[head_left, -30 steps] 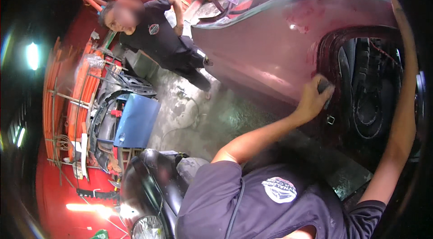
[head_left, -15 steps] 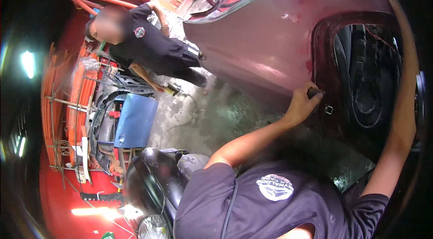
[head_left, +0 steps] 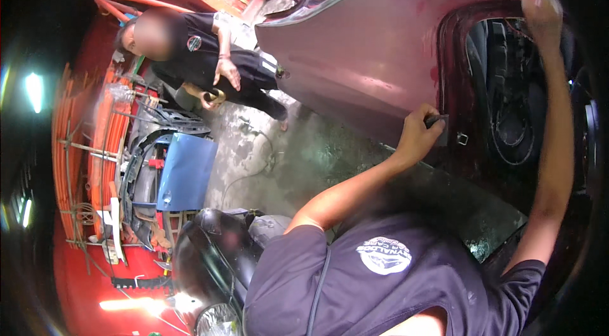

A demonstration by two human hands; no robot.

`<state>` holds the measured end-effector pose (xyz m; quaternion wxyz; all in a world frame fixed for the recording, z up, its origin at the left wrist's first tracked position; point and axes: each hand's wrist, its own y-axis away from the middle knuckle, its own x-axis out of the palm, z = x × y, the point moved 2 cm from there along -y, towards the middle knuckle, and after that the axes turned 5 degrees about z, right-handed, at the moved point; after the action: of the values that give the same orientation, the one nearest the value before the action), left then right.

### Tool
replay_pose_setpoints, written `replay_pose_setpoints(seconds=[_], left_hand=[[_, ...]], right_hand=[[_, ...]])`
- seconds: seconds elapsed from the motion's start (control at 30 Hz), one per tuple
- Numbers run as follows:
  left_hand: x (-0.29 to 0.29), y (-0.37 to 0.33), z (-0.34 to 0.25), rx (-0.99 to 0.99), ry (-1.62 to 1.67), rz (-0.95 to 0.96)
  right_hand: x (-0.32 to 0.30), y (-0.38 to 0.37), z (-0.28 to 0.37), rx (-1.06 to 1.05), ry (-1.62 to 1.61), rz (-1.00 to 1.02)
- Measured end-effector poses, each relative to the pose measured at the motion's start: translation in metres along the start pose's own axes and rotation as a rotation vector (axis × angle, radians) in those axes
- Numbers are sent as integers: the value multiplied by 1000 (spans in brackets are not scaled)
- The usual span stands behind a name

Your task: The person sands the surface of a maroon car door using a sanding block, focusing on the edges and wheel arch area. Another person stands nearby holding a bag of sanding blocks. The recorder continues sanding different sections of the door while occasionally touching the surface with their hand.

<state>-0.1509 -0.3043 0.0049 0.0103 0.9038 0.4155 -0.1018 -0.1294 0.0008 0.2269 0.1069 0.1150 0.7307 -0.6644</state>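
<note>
My left hand (head_left: 419, 136) is closed round a small, thin dark piece that looks like folded sandpaper (head_left: 436, 120). It holds this against the dull maroon car panel (head_left: 361, 63), beside the front edge of the window opening (head_left: 442, 76). My right hand (head_left: 540, 3) is raised at the far right, by the panel's upper edge. Its fingers look stretched out and slightly blurred, and I see nothing in them. Whether they touch the car I cannot tell. Just below the window opening's corner sits a small metal latch piece (head_left: 462, 139).
A co-worker (head_left: 216, 51) stands across the floor at the left, holding a small yellowish thing (head_left: 210, 99). A thin cord (head_left: 254, 174) lies on the wet floor (head_left: 311, 152). A blue car door (head_left: 188, 171) leans among parts; a black motorcycle (head_left: 212, 247) stands close on my left.
My left hand has shifted slightly left and up along the panel, still gripping the dark piece. My right hand has come lower and further into view. The co-worker's hands have come up.
</note>
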Motion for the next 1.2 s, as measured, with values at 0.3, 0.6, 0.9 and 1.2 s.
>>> replay_pose_setpoints(seconds=[0.3, 0.6, 0.9, 1.2], left_hand=[[-13, 19, 34, -203, 264, -91], [5, 47, 36, -301, 308, 41], [-3, 59, 9, -61, 124, 203], [-102, -6, -113, 439, -353, 77]], right_hand=[[-33, 199, 229, 208, -555, 613], [-52, 251, 283, 600, -463, 604], [-45, 233, 275, 877, -620, 413], [-7, 213, 252, 909, -419, 81]])
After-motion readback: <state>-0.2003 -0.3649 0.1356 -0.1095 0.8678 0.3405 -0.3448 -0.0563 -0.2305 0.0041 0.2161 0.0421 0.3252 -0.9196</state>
